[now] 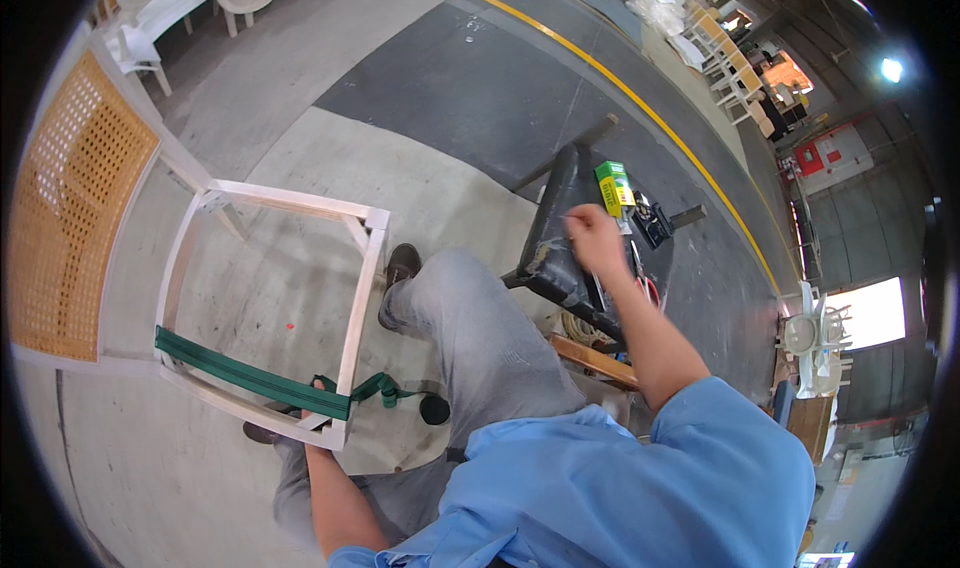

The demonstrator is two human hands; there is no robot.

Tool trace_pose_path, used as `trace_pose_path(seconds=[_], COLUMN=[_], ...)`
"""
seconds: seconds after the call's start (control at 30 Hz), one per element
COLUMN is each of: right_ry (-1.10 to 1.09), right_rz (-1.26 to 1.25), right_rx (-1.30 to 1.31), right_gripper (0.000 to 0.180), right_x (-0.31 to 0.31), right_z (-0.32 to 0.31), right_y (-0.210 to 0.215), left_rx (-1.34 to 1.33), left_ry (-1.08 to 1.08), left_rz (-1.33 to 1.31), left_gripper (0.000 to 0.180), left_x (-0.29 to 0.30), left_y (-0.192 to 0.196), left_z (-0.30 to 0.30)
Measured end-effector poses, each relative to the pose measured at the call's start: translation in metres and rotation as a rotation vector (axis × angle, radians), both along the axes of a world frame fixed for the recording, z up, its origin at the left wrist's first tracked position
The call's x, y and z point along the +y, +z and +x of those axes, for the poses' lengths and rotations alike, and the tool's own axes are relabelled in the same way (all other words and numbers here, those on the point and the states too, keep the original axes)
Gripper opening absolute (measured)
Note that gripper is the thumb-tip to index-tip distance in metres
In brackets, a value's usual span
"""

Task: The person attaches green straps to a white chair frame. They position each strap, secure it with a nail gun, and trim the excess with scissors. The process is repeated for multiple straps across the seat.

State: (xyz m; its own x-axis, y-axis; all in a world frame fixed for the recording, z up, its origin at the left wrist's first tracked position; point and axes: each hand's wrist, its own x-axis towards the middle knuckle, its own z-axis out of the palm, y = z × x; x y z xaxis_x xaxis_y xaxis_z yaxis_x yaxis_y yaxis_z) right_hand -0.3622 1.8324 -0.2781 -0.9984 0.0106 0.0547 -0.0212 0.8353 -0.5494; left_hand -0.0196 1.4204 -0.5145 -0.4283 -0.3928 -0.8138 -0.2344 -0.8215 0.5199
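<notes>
One green box stands on the black stool, beside a dark tool and red-handled pliers; its contents cannot be seen. The right hand, above the stool just left of the box, pinches something thin and pale, too small to make out. One wooden chair frame lies left of the stool, one green webbing strap across it. The left hand is mostly hidden behind the frame's near corner, gripping the frame there at the strap.

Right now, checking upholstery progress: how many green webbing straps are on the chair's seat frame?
1: the green strap crosses the seat frame near the left hand.
</notes>
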Motion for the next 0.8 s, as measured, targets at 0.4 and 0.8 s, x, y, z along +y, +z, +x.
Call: trace_pose_path(seconds=[0.4,0.8], right_ry=[-0.232,0.380], right_rz=[0.165,-0.290], right_rx=[-0.521,-0.531], right_gripper=[0.057,0.045], right_x=[0.124,-0.082], right_z=[-0.035,0.062], right_y=[-0.037,0.091], left_rx=[0.293,0.220], left_ry=[0.003,0.045], left_rz=[0.054,0.027], left_gripper=[0.019,0.021], left_x=[-0.014,-0.003], left_y=[-0.038,-0.056], left_z=[0.003,0.005])
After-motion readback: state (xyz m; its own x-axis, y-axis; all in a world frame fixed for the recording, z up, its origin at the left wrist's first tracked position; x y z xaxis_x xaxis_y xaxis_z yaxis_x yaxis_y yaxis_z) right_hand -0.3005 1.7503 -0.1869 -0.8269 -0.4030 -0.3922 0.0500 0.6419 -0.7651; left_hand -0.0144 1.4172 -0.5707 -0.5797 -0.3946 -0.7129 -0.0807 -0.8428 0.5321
